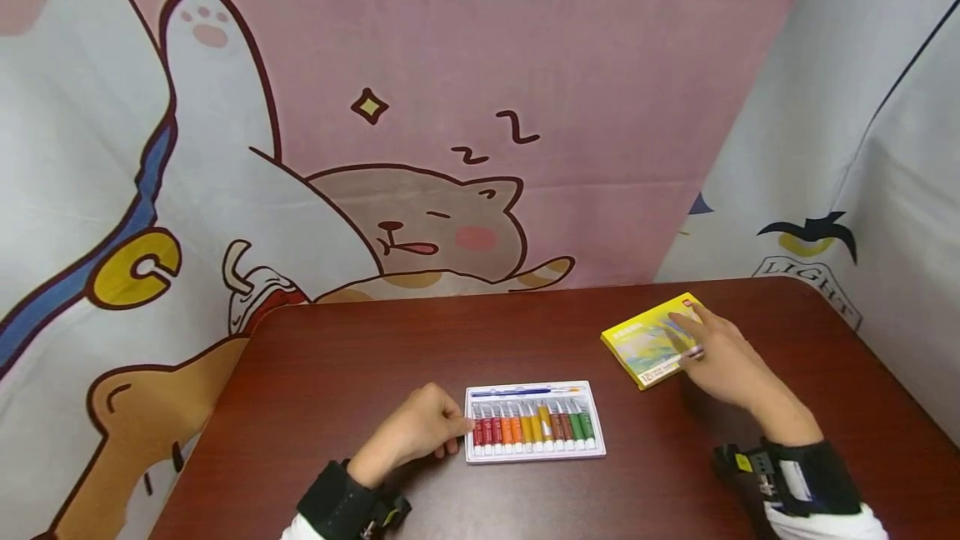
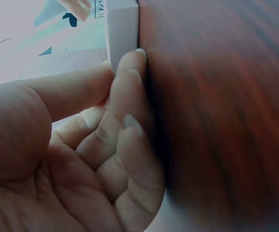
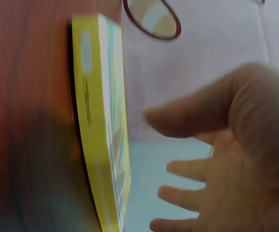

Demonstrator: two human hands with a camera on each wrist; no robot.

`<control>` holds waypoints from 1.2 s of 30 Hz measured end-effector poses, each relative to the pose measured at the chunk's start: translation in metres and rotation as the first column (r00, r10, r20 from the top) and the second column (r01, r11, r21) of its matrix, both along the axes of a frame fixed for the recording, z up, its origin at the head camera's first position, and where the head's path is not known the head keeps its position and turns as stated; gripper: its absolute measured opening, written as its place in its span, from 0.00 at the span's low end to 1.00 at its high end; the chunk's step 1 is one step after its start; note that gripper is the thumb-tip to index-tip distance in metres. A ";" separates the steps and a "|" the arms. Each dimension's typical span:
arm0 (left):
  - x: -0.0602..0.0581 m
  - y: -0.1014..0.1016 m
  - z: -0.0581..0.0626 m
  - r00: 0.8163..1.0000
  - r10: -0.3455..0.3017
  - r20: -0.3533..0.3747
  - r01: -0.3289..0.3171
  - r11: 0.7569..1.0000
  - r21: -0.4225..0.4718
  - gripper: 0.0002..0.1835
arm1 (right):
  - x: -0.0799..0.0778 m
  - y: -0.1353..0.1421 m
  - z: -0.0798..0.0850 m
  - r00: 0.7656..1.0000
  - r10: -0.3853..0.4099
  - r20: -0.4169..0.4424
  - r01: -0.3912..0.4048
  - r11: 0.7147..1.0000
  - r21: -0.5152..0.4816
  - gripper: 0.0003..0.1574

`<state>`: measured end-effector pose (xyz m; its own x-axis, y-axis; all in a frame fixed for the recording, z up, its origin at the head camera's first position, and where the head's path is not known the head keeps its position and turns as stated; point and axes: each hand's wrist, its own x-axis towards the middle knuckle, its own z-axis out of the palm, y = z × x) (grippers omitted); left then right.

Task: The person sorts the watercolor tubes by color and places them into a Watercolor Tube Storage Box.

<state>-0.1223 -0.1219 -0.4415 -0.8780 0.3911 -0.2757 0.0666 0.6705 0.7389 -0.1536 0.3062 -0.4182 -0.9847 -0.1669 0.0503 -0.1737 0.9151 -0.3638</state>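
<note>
A white tray of paint tubes [image 1: 536, 460] lies flat on the table, its tubes running from reds through oranges and browns to greens. A thin blue paintbrush [image 1: 510, 392] lies along its far side. At the tray's left edge my left hand [image 1: 420, 427] pinches it between thumb and curled fingers; the left wrist view shows the tray's white end [image 2: 123, 34] at the fingertips. Over the right part of a yellow paint box [image 1: 637, 348] hovers my right hand [image 1: 723, 357]. Its fingers are spread, and in the right wrist view they stand apart from the box [image 3: 93, 121].
The brown wooden table [image 1: 337, 357] bears the tray at its middle and the box farther back to the right. Behind the table hangs a pink cloth [image 1: 600, 107] with cartoon animals. A pale cloth [image 1: 900, 273] hangs along the right side.
</note>
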 end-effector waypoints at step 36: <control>0.001 0.003 0.002 1.000 0.004 -0.005 -0.004 1.000 0.001 0.17 | -0.017 -0.039 -0.034 1.000 0.018 0.002 -0.018 0.992 0.129 0.40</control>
